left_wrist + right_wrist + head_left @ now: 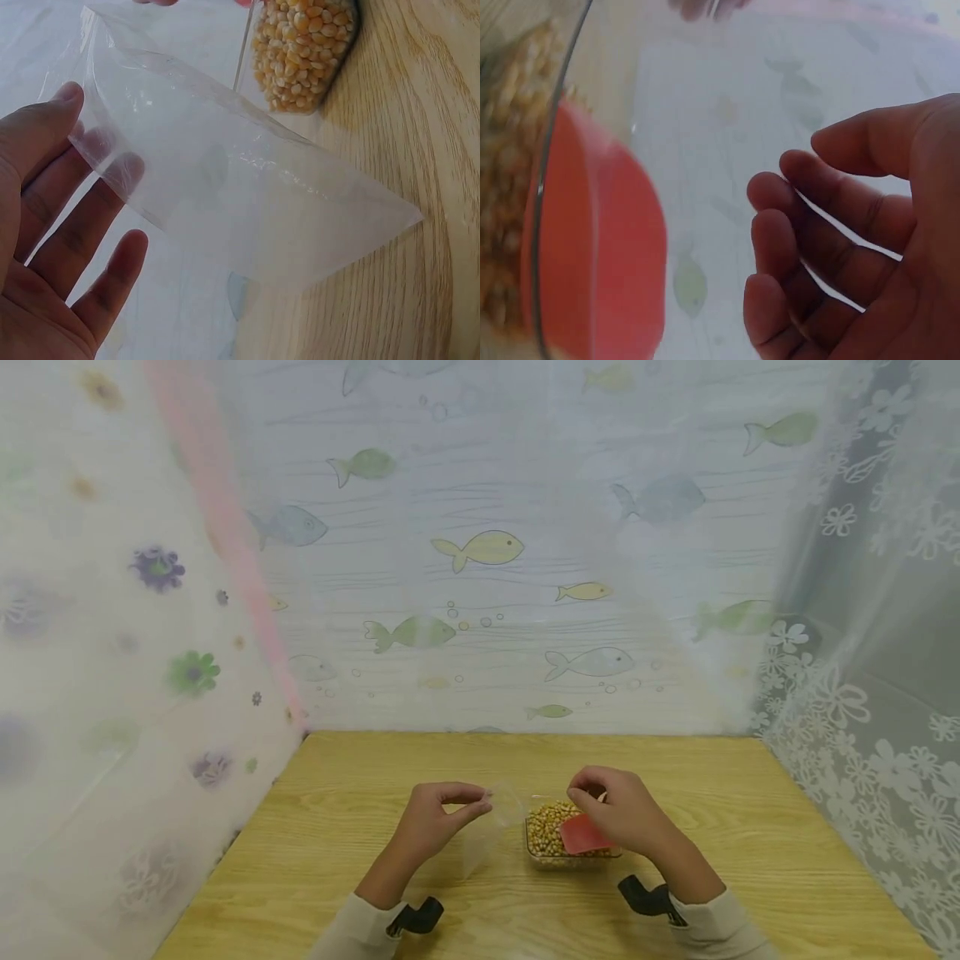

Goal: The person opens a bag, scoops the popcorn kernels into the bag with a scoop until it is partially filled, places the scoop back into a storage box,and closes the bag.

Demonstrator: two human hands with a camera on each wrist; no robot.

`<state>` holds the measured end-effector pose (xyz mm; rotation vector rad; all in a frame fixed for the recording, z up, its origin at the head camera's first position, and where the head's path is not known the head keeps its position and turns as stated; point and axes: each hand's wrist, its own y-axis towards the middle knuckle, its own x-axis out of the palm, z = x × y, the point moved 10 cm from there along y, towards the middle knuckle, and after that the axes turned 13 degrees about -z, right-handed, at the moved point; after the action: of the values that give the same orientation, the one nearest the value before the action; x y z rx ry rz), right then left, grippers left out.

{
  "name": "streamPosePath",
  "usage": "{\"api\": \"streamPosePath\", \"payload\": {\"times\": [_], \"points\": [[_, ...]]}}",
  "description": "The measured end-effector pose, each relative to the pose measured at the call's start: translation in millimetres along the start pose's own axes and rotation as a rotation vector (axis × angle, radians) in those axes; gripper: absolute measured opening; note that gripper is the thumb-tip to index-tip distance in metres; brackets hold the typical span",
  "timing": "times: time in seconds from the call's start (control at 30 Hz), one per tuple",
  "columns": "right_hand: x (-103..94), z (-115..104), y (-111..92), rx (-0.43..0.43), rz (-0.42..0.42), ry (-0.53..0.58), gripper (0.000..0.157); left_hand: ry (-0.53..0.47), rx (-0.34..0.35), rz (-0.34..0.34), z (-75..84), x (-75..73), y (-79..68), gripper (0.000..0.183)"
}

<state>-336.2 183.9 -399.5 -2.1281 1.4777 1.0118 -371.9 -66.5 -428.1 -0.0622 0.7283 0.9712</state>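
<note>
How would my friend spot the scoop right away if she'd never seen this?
Start at the wooden table and find the clear box of yellow corn. The scoop is at the box's right side, by the right hand. It's the only red thing on the table; the bag nearby is see-through.

Pale cream sleeves (358,931) with black, bent wrist pieces (423,916)

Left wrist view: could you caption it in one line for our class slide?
A left hand pinches a clear plastic bag near yellow corn kernels.
</note>
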Motion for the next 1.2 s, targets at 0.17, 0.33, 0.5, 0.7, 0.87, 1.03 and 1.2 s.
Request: {"api": "streamPosePath", "payload": {"times": [0.17, 0.33, 0.5, 0.7, 0.87, 1.03, 1.2], "points": [[-16.0, 17, -12, -0.018, 0.049, -0.065, 0.006, 0.0, 0.0, 0.006, 0.2, -2.4, 0.2, 0.026], [-30.8, 35, -23, -0.022, 0.045, -0.108, 0.014, 0.006, 0.003, 0.0, 0.1, -1.9, 1.4, 0.031], [-32.3, 54, -28, -0.032, -0.051, -0.108, 0.022, -0.031, -0.001, 0.001, -2.1, 1.4, 1.0, 0.022], [-22.1, 74, -32, -0.027, -0.205, -0.015, 0.04, -0.07, -0.009, 0.005, -5.0, 4.5, -0.4, 0.016], [-11.9, 84, -31, -0.03, -0.327, 0.105, 0.049, -0.039, 0.001, 0.004, -3.9, 1.3, -0.9, 0.019], [-10.9, 87, -30, -0.026, -0.358, 0.114, 0.035, -0.007, 0.005, 0.006, -2.5, -2.1, 0.2, 0.027], [-19.4, 79, -32, -0.039, -0.327, 0.045, 0.023, -0.004, -0.008, -0.001, -3.3, -2.5, 0.1, 0.027]]}}
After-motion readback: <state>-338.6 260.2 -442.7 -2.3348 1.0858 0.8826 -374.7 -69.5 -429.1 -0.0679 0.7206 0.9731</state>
